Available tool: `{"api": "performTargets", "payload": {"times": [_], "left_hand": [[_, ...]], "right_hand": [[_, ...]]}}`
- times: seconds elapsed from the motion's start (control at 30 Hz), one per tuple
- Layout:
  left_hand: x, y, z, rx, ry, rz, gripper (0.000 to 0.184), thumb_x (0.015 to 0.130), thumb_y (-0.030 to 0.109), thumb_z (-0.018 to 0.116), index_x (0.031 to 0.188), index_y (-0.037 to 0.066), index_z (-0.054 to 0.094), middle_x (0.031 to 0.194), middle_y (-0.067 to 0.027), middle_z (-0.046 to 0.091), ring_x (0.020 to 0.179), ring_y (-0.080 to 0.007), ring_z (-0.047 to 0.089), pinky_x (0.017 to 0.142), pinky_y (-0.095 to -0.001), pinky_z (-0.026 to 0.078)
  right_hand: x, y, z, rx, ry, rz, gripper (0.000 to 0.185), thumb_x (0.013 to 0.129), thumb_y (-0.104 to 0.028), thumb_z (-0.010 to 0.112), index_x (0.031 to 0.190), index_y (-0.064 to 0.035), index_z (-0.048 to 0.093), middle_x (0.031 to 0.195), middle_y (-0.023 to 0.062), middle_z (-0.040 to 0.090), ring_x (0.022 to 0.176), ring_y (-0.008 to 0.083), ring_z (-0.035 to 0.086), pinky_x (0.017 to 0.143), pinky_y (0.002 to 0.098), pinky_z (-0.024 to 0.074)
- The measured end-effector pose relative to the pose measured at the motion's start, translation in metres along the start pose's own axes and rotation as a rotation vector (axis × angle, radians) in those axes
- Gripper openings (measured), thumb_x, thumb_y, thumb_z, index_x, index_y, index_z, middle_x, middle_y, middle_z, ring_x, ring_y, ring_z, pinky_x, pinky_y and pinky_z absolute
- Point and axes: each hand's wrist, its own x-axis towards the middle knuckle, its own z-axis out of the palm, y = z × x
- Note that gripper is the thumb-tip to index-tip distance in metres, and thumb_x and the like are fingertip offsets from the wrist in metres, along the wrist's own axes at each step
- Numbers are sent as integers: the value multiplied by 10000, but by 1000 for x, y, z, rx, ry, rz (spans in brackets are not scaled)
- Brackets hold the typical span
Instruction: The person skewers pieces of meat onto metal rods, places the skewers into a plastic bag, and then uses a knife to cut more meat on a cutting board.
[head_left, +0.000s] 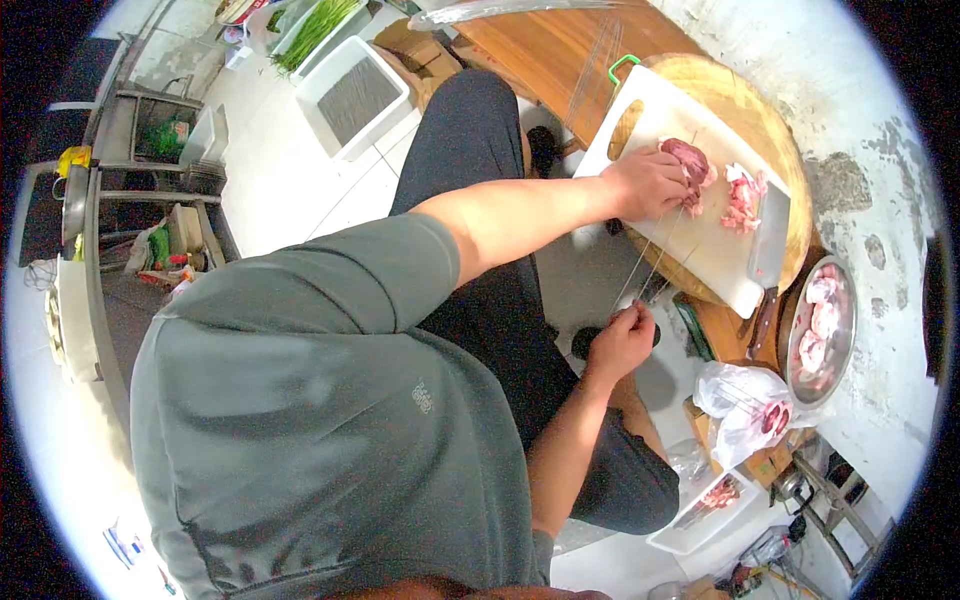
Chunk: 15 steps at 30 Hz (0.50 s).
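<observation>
My left hand (650, 185) is closed over a piece of dark red meat (685, 160) on the white cutting board (690, 245). Several thin skewers (645, 265) stretch between the meat and my right hand (622, 345), which pinches their near ends off the board's edge. Pale pink meat pieces (743, 198) lie in a small pile beyond my left hand. A cleaver (770, 235) rests along the board's far side, its dark handle over the edge. The board sits on a round wooden block (790, 130).
A metal bowl (848, 330) of meat stands beyond the board, beside a white plastic bag (735, 400). Below is a white tray (690, 530) with meat. A white bin (355, 95), green vegetables (315, 35) and a shelf (150, 195) are at the left.
</observation>
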Motion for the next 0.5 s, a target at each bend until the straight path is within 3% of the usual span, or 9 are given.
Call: {"api": "performTargets", "payload": {"times": [0.13, 0.23, 0.37, 0.47, 0.5], "left_hand": [[1, -2, 0, 25, -23, 22, 113, 830, 242, 668, 875, 175, 747, 973, 26, 694, 1020, -194, 635, 896, -363, 495], [4, 3, -9, -40, -23, 14, 119, 835, 218, 694, 908, 130, 727, 998, -47, 697, 1025, -265, 646, 898, -393, 526], [3, 2, -9, -32, -32, 14, 125, 844, 230, 691, 912, 131, 728, 997, -40, 698, 1029, -257, 647, 896, -391, 525], [2, 1, -5, -10, -31, 9, 127, 848, 241, 678, 907, 144, 732, 994, -19, 698, 1039, -235, 642, 901, -386, 515], [2, 2, -4, 9, -30, -1, 127, 845, 248, 669, 898, 155, 736, 989, -2, 698, 1047, -218, 636, 908, -379, 504]], "right_hand": [[5, -8, 5, 75, 8, 28, 268, 959, -169, 572, 1079, 53, 663, 709, 19, 605, 629, 109, 536, 594, 272, 441], [9, 1, 9, 73, 7, 10, 256, 958, -163, 575, 1071, 50, 664, 709, 24, 609, 629, 111, 543, 595, 272, 447], [8, -7, 2, -25, 2, -35, 259, 954, -167, 576, 1076, 38, 676, 754, 72, 666, 668, 154, 602, 637, 299, 485], [12, -37, -14, -166, -81, 72, 307, 943, -197, 572, 1122, 25, 686, 1046, 218, 718, 949, 359, 695, 840, 413, 537], [14, -42, -17, -168, -80, 63, 308, 941, -199, 570, 1117, 25, 688, 1051, 221, 717, 956, 365, 693, 843, 419, 536]]}}
